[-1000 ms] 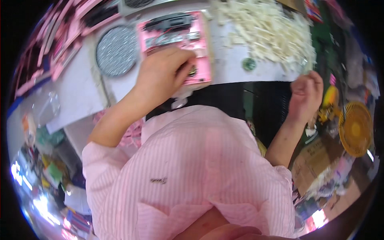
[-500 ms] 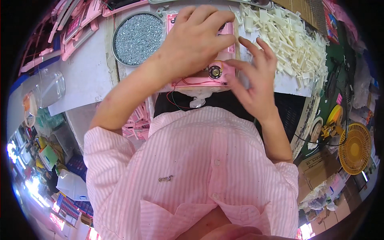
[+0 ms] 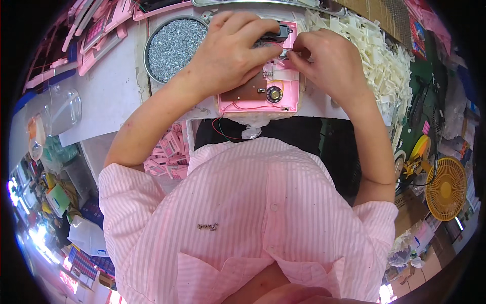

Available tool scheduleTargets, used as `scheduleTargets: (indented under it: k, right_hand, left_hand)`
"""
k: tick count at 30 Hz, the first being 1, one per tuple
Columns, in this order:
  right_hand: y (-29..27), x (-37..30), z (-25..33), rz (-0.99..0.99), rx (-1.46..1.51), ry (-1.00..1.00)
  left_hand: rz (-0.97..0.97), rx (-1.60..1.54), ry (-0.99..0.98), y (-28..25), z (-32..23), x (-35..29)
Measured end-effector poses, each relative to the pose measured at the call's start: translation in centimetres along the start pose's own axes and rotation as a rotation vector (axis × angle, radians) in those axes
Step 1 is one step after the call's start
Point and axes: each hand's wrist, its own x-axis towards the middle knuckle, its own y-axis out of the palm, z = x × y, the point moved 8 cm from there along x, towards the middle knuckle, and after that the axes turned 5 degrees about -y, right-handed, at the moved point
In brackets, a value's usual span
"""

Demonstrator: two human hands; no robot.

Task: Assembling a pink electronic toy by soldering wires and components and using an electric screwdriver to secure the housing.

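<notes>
- Pink plastic housing (image 3: 260, 107): lies open on the white worktop (image 3: 109, 86) in front of you, under both of your hands.
- Your left hand (image 3: 228, 53): spans the housing's left side, fingers bent toward a black rectangular component (image 3: 278, 33) near its far end. The spread between thumb and forefinger is narrow; you hide the contact, so I cannot tell whether anything is gripped.
- Your right hand (image 3: 334, 63): comes in over the housing's right edge, thumb and forefinger drawn close together near the left fingertips. Whether a small piece sits between them cannot be told.
- Inside the housing, nearest you: a brown circuit board (image 3: 245, 92), partly under your left hand, and a round black-rimmed speaker (image 3: 274, 94) to its right. Thin red wires (image 3: 248, 108) run along the near edge.
- Left of the housing: a round metal dish (image 3: 147, 60) filled with small silvery screws (image 3: 177, 48).
- Right of it, beyond your right hand: a heap of off-white plastic pieces (image 3: 382, 61).
</notes>
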Motion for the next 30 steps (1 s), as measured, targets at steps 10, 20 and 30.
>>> scheduleTargets:
  k: [10,20,30]
  right_hand:
    - [0.2,1.3,4.3,0.13,-0.429,-0.222]
    - [0.9,1.8,3.7,0.192,-0.374,-0.118]
    - [2.1,-2.0,-5.3,-0.109,0.715,0.424]
  left_hand:
    - [0.046,0.005,-0.05,0.8,-0.6,-0.8]
    - [-0.014,0.041,-0.059,1.1,-0.6,-1.1]
    - [-0.031,0.03,-0.066,1.1,-0.7,-1.2]
